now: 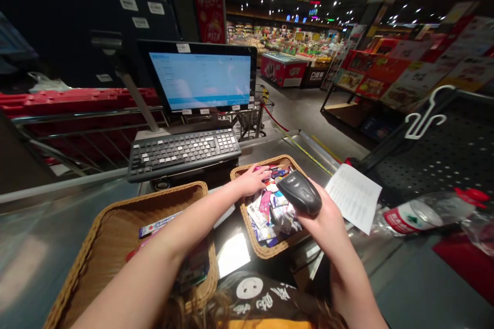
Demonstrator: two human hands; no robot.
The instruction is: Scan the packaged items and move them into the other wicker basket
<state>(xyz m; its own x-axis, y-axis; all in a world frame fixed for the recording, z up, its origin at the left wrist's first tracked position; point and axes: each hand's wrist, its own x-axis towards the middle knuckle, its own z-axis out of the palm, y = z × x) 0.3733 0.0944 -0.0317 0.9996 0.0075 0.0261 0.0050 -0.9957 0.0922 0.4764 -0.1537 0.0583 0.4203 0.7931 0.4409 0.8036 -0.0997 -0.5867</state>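
My right hand (328, 211) is wrapped round a black handheld barcode scanner (299, 193), held over the right side of a small wicker basket (266, 253). Inside that basket lie many small colourful packets (266, 208), heaped together. My left hand (252, 181) reaches over the basket's far left rim, its fingers stretched out and resting on the packets. Under my left forearm stands a larger wicker basket (111, 236), which holds a few items, among them a long blue-and-white box (156, 226). My forearm hides part of its contents.
A black keyboard (185, 151) and a lit monitor (204, 82) stand beyond the baskets. On the right are a printed paper sheet (353, 198), a plastic bottle with a red cap (428, 213) and a white hanger (426, 115). A metal counter (270, 149) lies beneath the baskets.
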